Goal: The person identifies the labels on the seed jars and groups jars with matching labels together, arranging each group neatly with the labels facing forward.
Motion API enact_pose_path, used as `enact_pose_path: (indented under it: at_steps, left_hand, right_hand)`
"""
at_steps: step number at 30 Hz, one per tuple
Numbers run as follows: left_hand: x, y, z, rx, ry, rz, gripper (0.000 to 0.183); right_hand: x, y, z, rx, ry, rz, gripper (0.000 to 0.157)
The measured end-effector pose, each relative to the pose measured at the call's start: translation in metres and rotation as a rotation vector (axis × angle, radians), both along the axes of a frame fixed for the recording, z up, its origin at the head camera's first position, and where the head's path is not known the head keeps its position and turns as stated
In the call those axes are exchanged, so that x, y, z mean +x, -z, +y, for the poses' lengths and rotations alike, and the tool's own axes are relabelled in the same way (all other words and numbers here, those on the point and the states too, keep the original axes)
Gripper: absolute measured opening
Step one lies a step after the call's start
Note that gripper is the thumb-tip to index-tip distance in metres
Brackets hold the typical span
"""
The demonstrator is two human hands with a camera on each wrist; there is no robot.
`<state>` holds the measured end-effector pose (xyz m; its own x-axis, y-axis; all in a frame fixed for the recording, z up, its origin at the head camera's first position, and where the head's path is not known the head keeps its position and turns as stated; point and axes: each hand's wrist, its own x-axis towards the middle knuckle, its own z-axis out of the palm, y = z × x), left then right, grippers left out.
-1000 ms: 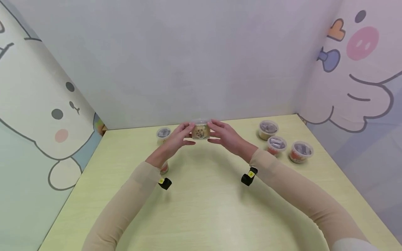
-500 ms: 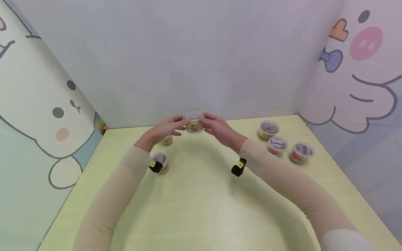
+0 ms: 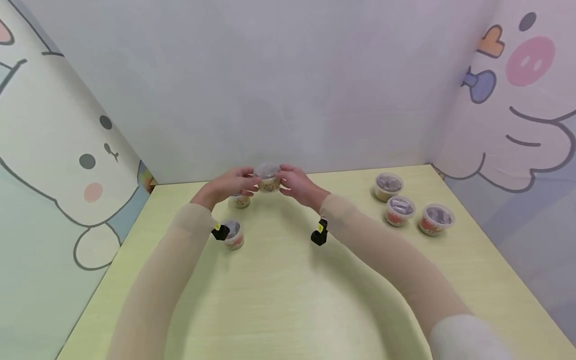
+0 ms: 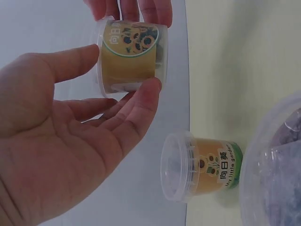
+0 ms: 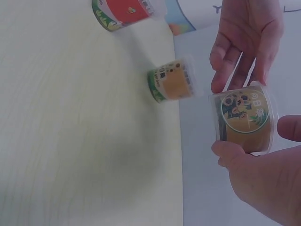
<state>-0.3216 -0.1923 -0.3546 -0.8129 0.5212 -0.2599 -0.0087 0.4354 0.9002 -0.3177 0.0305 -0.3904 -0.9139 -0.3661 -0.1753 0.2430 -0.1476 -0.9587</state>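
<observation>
A small clear plastic tub [image 3: 269, 186] with a lid is held up near the back wall, between both hands. Its label is orange-yellow with sunflowers, seen in the left wrist view. My left hand [image 3: 225, 186] pinches one side of the tub, thumb at the lid rim and fingertips at the base. From the opposite side my right hand [image 3: 300, 187] grips it with thumb and fingers. Partly behind the left hand stands a matching sunflower tub [image 3: 241, 201] on the table. A red-labelled tub [image 3: 234, 235] sits nearer, beside the left wrist camera.
At the table's right stand a yellowish tub [image 3: 388, 186] and two red-labelled ones, a middle tub [image 3: 399, 211] and an outer tub [image 3: 436, 220]. The pale wooden table [image 3: 279, 290] ends at a white back wall [image 3: 288, 90]. Cartoon-printed panels flank both sides.
Both hands have carried the tub leftward in the head view, toward the sunflower tub. The two left-hand tubs on the table are less covered by the left arm than before.
</observation>
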Motion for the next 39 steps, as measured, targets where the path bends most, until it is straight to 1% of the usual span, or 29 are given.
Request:
enact_pose_path:
  at_steps: [3,6,8,11,14,16,18,21,24,32,39]
  left_hand:
    - [-0.003,0.007,0.001,-0.016,-0.022,-0.03,0.057]
    - [-0.006,0.015,0.004,-0.068,-0.044,-0.044,0.067]
    - [-0.008,0.02,0.005,-0.117,-0.051,-0.045,0.073]
    - [-0.008,0.026,0.006,-0.189,-0.056,-0.047,0.075]
    - [-0.007,0.034,0.006,-0.239,-0.045,-0.042,0.07]
    - [-0.005,0.037,0.007,-0.254,-0.036,-0.034,0.063]
    - [-0.004,0.04,0.008,-0.261,-0.024,-0.024,0.051]
    - [-0.003,0.043,0.01,-0.271,-0.029,-0.01,0.039]
    - [-0.004,0.044,0.011,-0.277,-0.045,0.003,0.035]
    - [-0.005,0.044,0.011,-0.282,-0.068,0.011,0.039]
    - [-0.005,0.044,0.007,-0.284,-0.064,0.002,0.049]
  right_hand:
    - [-0.006,0.009,-0.005,0.018,0.013,-0.037,0.058]
    - [-0.01,0.018,-0.009,0.041,0.028,-0.057,0.066]
    - [-0.012,0.024,-0.011,0.057,0.034,-0.055,0.066]
    - [-0.013,0.033,-0.014,0.081,0.027,-0.033,0.062]
    - [-0.012,0.042,-0.019,0.105,0.026,-0.015,0.058]
    - [-0.011,0.047,-0.021,0.101,0.037,-0.019,0.059]
    - [-0.012,0.052,-0.023,0.095,0.051,-0.023,0.059]
    - [-0.011,0.057,-0.025,0.08,0.062,-0.033,0.061]
    - [-0.012,0.059,-0.025,0.09,0.065,-0.027,0.061]
    - [-0.014,0.061,-0.028,0.094,0.077,-0.026,0.064]
    - [-0.012,0.062,-0.031,0.126,0.084,-0.01,0.064]
